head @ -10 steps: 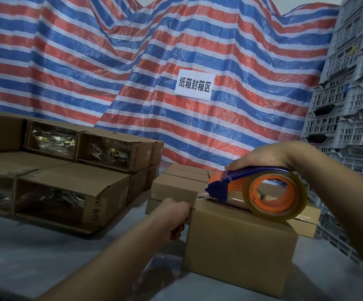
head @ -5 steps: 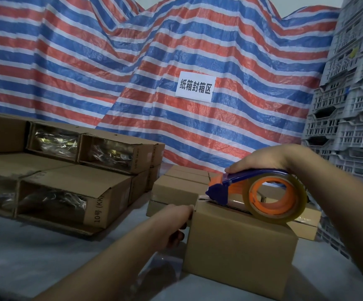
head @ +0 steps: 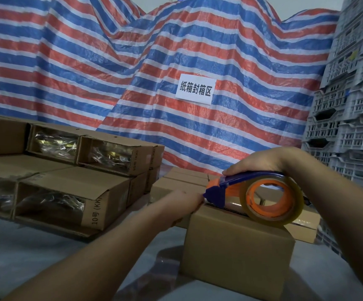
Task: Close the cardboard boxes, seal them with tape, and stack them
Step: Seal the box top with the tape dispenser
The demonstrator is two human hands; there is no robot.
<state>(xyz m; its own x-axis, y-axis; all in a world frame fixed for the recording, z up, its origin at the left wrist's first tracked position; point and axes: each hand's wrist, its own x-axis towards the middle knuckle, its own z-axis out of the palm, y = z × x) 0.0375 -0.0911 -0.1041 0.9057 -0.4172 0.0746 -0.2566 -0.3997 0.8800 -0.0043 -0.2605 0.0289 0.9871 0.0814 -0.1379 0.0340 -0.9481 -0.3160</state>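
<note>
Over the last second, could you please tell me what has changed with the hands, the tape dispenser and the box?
The left hand has risen from the box's left side to its top left edge, right by the blue nose of the tape dispenser. The right hand keeps its grip on the dispenser, which stays on top of the box. The open boxes on the left have not moved.
</note>
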